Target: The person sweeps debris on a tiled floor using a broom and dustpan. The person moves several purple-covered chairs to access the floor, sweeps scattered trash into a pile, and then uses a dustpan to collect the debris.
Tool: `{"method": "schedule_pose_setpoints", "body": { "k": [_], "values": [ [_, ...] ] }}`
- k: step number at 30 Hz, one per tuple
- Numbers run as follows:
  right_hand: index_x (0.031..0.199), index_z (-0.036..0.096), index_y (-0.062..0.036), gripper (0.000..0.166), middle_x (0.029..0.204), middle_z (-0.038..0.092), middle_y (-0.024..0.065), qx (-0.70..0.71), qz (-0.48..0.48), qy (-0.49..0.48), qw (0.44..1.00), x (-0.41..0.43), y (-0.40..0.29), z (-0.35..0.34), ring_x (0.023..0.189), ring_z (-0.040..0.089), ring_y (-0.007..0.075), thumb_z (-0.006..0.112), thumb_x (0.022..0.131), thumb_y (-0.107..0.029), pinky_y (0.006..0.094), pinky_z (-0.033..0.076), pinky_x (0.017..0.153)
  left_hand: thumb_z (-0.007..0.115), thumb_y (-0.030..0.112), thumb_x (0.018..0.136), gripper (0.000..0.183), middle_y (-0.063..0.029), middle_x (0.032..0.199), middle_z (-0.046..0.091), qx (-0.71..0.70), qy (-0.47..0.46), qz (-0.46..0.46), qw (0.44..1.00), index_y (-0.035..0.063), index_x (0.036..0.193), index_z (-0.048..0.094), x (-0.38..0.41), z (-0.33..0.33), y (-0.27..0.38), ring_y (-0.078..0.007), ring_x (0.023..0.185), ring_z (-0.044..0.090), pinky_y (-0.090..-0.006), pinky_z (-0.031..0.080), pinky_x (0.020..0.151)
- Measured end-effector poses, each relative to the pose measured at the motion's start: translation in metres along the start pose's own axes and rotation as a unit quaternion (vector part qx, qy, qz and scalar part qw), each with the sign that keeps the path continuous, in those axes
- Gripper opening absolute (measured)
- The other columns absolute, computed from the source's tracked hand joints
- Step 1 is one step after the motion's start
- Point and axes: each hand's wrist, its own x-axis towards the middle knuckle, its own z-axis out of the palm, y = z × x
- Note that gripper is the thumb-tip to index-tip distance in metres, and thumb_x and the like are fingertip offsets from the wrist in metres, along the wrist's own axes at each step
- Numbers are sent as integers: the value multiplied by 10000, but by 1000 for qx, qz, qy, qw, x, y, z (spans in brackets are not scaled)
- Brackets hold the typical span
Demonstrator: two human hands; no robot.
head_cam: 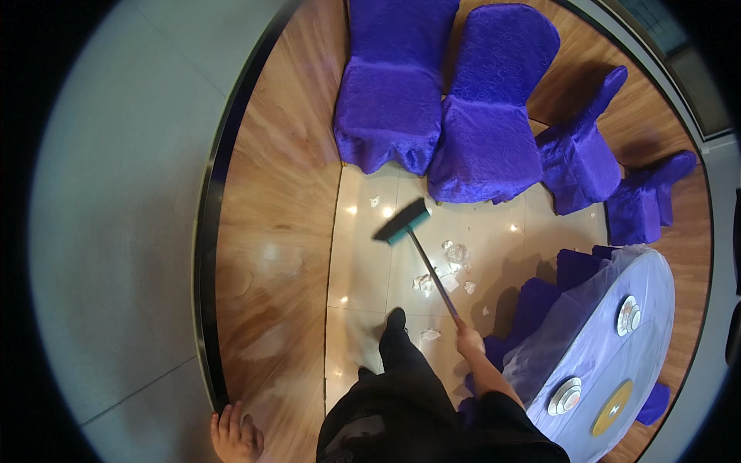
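Note:
A broom with a dark-bristled green head is tilted across the tiled floor, its pole running down to my right hand, which is closed around the upper end. Crumpled tissues and a clear plastic wrapper lie on the floor right of the broom head and around the pole. One tissue scrap is just beyond the head, another near my shoe. At the lower left, my left hand is beside the wood-patterned wall panel, fingers slightly spread, with no held object visible.
Purple-covered chairs line the far wall and curve to the right. A round table under a thin plastic sheet stands at the right, with stacked dishes on it and more purple covers beside it. The wood-patterned wall runs along the left.

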Motion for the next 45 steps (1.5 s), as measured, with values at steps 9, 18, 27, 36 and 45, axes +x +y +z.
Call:
{"method": "schedule_pose_setpoints", "body": {
  "k": [9, 18, 27, 36, 45],
  "values": [
    [1373, 404, -247, 462, 995, 654, 221, -139, 11, 7, 990, -128, 73, -100, 917, 644, 392, 454, 920, -168, 484, 521, 777, 599, 54, 656, 218, -125, 1189, 568, -1, 19, 26, 999, 43, 872, 582, 12, -10, 8, -336, 1145, 490, -532, 336, 1007],
    [1300, 506, -238, 379, 1028, 652, 184, -42, -129, 6, 991, 12, -67, -38, 981, 633, 336, 474, 923, -218, 475, 512, 804, 613, 86, 631, 209, -89, 1166, 572, 14, 19, 26, 999, 81, 839, 592, 9, -5, 8, -323, 1134, 487, -540, 307, 1020],
    [1313, 508, -268, 449, 995, 647, 221, 101, -145, 23, 984, -27, 35, 37, 879, 635, 393, 512, 876, -167, 472, 498, 782, 599, 187, 773, 155, -62, 1166, 627, 50, 51, 53, 996, 132, 904, 662, 16, -26, 9, -209, 1111, 557, -429, 418, 929],
    [1287, 521, -287, 382, 1013, 662, 173, -37, 73, 12, 997, -155, 105, -45, 939, 633, 376, 506, 911, -221, 475, 506, 807, 603, 195, 759, 155, -12, 1169, 631, 61, 43, 44, 996, 127, 883, 664, 21, -29, 12, -214, 1106, 560, -421, 392, 975],
    [1296, 499, -267, 393, 1059, 641, 185, 93, 70, 84, 990, -3, 72, -86, 1002, 615, 356, 486, 908, -209, 472, 490, 839, 573, 227, 776, 126, -12, 1183, 615, 73, 77, 86, 991, 135, 839, 632, 14, -15, 4, -224, 1100, 553, -472, 362, 996]
  ]
}}
